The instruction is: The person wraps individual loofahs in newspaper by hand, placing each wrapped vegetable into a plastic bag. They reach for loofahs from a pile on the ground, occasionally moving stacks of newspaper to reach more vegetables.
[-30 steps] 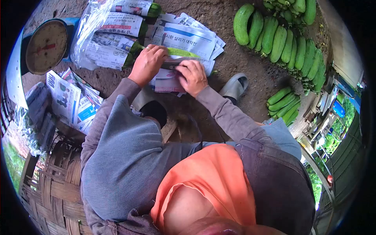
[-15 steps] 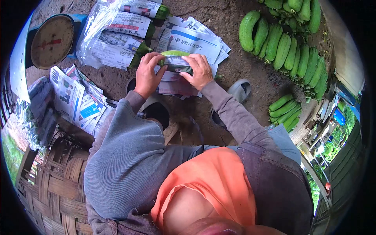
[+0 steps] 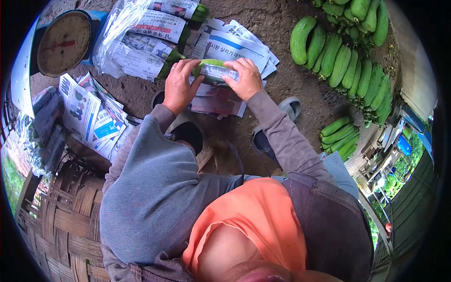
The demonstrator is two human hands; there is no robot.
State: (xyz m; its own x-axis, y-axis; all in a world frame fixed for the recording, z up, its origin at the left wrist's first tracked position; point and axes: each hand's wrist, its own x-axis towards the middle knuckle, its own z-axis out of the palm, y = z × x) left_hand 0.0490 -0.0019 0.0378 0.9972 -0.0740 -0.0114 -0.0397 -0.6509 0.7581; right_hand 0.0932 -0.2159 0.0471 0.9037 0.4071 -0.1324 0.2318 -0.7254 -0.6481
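The half-wrapped green gourd lies crosswise, just above a stack of newspaper sheets on the dirt floor. A printed sheet is curled round its middle, and one green end shows on the left. Both hands are clamped on it. The left hand has its fingers bent over the left end. The right hand presses the paper down on the right end, which is hidden. Both forearms in grey sleeves reach forward from the body.

Up left, a clear plastic bag holds wrapped gourds; three green tips show and the rest is cut off by the frame. One dial scale stands beside it, with loose newspapers below. To the right lies a long row of bare gourds, too crowded to count, and a smaller bunch of about five. One sandal shows.
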